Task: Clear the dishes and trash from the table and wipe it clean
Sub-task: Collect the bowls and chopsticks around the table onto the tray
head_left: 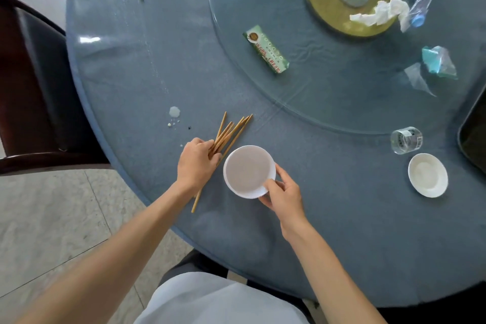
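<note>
Head view: my left hand (pixel 196 163) grips the chopsticks (pixel 228 137); my right hand (pixel 282 196) pinches the white bowl (pixel 247 169) rim, both near the tabletop (pixel 342 218) edge.

Bright daylight, window glare on tabletop (pixel 86 39); wide-angle edge distortion
</note>
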A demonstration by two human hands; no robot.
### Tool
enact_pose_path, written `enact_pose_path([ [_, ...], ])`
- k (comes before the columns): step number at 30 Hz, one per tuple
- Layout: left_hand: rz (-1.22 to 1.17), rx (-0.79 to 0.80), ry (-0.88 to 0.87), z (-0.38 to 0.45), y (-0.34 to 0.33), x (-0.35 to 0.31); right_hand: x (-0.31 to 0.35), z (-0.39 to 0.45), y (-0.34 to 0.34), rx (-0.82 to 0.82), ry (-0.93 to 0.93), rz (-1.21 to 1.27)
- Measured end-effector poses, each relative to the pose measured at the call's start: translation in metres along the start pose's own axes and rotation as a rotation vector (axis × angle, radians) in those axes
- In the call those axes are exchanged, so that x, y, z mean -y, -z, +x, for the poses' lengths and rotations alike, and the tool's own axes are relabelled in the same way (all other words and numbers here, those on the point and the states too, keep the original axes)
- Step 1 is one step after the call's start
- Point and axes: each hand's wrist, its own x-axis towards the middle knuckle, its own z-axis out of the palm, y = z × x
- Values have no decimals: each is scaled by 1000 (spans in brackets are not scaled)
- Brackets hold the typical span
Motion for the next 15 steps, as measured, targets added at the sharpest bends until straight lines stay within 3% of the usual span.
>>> enact_pose_path([
  [10,51,117,16,4,1,-7,1,-9,-14,146,-143,145],
  [15,187,136,10,6,-1,-10,0,-7,-12,207,-167,240],
])
